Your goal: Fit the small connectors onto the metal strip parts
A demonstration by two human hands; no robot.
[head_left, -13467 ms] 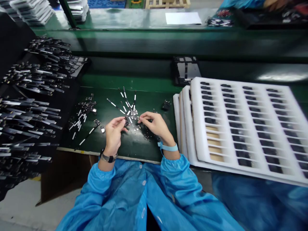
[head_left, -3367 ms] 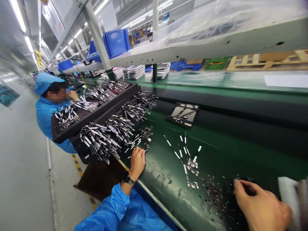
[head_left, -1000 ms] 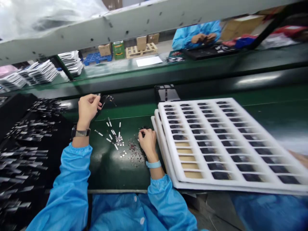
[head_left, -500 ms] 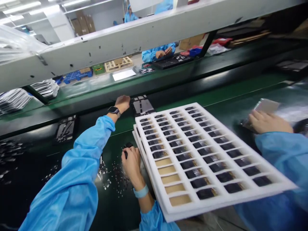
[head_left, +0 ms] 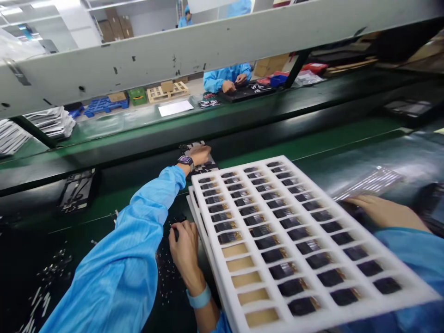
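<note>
My left hand (head_left: 201,155), with a watch on its wrist, reaches over a flat device with grey plates (head_left: 190,147). Its fingers are curled closed, and what they grip is hidden. Nearer me, my right hand (head_left: 184,245), wearing a light blue wristband, pinches a small black part (head_left: 176,232) low over the green work surface. To its right is a white foam tray (head_left: 269,282), stacked on another. Black parts with gold-coloured ends fill most of its slots; several slots in the left column are bare.
A co-worker's hand (head_left: 385,212) reaches in beyond the tray's right side, near a shiny silvery strip bundle (head_left: 373,182). Another flat device (head_left: 77,190) lies left. Small metal bits (head_left: 55,268) are scattered below. A grey beam (head_left: 156,55) crosses overhead. Another person (head_left: 222,81) works opposite.
My left hand has moved right, from beside the flat device to over it. My right hand stays near the tray with the black part. The co-worker's hand has come lower behind the tray.
</note>
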